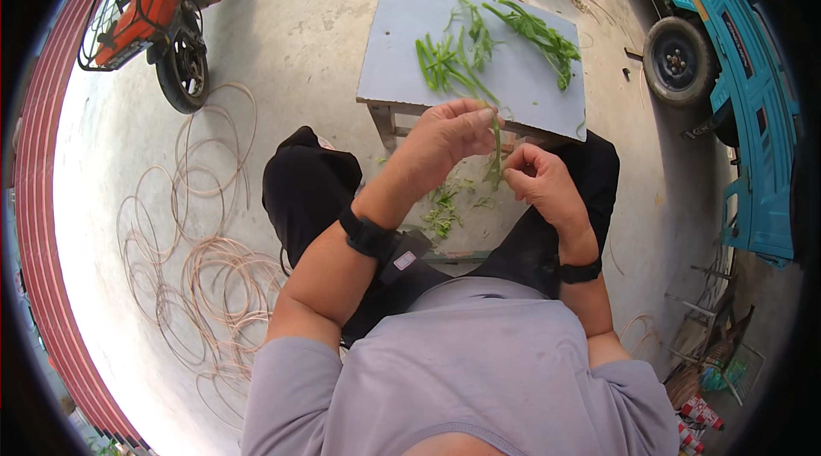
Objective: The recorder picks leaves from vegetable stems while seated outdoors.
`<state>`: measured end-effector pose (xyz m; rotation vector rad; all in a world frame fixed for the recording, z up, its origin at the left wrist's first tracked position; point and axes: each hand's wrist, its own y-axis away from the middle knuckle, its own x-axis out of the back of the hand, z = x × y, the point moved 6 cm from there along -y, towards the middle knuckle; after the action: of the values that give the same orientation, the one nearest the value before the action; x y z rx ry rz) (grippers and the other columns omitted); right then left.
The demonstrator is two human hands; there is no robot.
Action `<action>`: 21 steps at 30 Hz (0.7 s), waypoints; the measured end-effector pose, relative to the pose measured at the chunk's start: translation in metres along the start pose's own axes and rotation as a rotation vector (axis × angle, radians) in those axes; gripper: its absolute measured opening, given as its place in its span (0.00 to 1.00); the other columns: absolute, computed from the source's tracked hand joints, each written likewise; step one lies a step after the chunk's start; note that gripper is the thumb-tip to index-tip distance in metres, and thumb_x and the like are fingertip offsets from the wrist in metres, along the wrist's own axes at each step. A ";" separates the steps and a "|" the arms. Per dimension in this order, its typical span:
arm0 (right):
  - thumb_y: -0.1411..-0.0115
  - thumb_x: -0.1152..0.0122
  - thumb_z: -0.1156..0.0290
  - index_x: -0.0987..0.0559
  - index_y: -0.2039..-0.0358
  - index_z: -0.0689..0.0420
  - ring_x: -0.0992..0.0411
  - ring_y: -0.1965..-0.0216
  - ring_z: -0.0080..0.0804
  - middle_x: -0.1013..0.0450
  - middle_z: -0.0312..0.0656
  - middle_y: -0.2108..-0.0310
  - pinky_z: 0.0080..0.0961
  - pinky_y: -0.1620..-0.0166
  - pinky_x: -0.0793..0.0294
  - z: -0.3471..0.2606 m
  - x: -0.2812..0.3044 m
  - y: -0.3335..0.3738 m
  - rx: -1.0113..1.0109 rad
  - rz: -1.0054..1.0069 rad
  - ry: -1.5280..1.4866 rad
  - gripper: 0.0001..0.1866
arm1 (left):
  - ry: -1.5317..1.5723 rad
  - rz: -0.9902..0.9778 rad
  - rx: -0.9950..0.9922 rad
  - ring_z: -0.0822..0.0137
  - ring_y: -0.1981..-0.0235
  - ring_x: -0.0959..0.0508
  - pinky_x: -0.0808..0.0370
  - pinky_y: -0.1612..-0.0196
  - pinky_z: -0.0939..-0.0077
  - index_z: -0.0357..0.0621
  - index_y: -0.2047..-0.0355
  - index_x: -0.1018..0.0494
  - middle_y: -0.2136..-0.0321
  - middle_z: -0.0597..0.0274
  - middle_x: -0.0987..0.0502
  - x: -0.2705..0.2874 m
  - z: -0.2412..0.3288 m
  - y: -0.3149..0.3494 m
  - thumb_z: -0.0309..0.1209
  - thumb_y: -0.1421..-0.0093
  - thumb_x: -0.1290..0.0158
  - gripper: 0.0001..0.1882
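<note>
A green sprig (496, 152) hangs nearly vertical between your two hands, just off the near edge of the low table (389, 46), its leafy end lowermost. Your left hand (457, 131) has thumb and forefinger clamped on the sprig's upper end; your right hand (543, 185) is just beside its lower end, thumb and forefinger curled toward each other, though whether the tips meet or grip anything cannot be told. On the grey-blue tabletop, bare green stems (438, 65) lie at the centre, a leafy cluster (480, 35) just beside them, and a larger leafy bunch (543, 37) farther right. Below, between your knees, leafy scraps (443, 212) lie scattered on the concrete floor (295, 54). Farther out, loose coils (227, 272) of thin, pale strand spread to your left, an orange-red scooter (137, 16) stands at upper left, and a blue vehicle (761, 127) stands at right.
</note>
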<state>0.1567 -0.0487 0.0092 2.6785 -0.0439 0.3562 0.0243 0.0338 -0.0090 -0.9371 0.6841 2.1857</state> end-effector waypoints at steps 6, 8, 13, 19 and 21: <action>0.52 0.46 0.74 0.23 0.68 0.53 0.28 0.67 0.40 0.26 0.40 0.70 0.31 0.61 0.29 0.007 0.010 0.010 -0.069 -0.091 0.738 0.08 | 0.084 -0.016 0.013 0.77 0.69 0.25 0.26 0.61 0.81 0.43 0.62 0.28 0.66 0.65 0.24 0.000 0.000 0.002 0.30 0.38 0.49 0.06; 0.51 0.45 0.74 0.23 0.66 0.54 0.27 0.69 0.37 0.26 0.39 0.70 0.29 0.63 0.28 0.006 0.015 0.013 0.056 0.028 0.783 0.10 | 0.089 -0.019 0.017 0.77 0.69 0.25 0.25 0.61 0.81 0.43 0.62 0.28 0.66 0.65 0.24 -0.001 0.001 0.002 0.30 0.38 0.49 0.06; 0.46 0.43 0.75 0.23 0.61 0.57 0.29 0.77 0.24 0.26 0.35 0.72 0.21 0.71 0.29 -0.023 0.015 0.017 0.117 0.093 0.361 0.11 | 0.007 0.006 0.046 0.77 0.69 0.25 0.26 0.62 0.82 0.43 0.63 0.28 0.65 0.66 0.23 0.003 -0.001 0.001 0.31 0.38 0.49 0.06; 0.39 0.43 0.68 0.23 0.62 0.60 0.34 0.80 0.12 0.29 0.30 0.76 0.10 0.77 0.35 -0.026 -0.008 0.012 0.115 0.012 -0.115 0.09 | 0.036 -0.079 0.052 0.77 0.68 0.25 0.26 0.61 0.80 0.42 0.62 0.27 0.65 0.65 0.23 -0.007 -0.010 -0.001 0.32 0.38 0.48 0.08; 0.40 0.42 0.68 0.23 0.63 0.59 0.34 0.81 0.12 0.29 0.30 0.77 0.10 0.77 0.35 -0.020 -0.006 0.008 0.146 0.107 -0.133 0.08 | 0.035 -0.063 0.049 0.77 0.68 0.25 0.26 0.61 0.79 0.41 0.61 0.27 0.65 0.65 0.23 -0.011 -0.009 0.000 0.32 0.38 0.48 0.09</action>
<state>0.1456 -0.0477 0.0279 2.8482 -0.2101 0.2217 0.0336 0.0237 -0.0062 -0.9613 0.7116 2.0926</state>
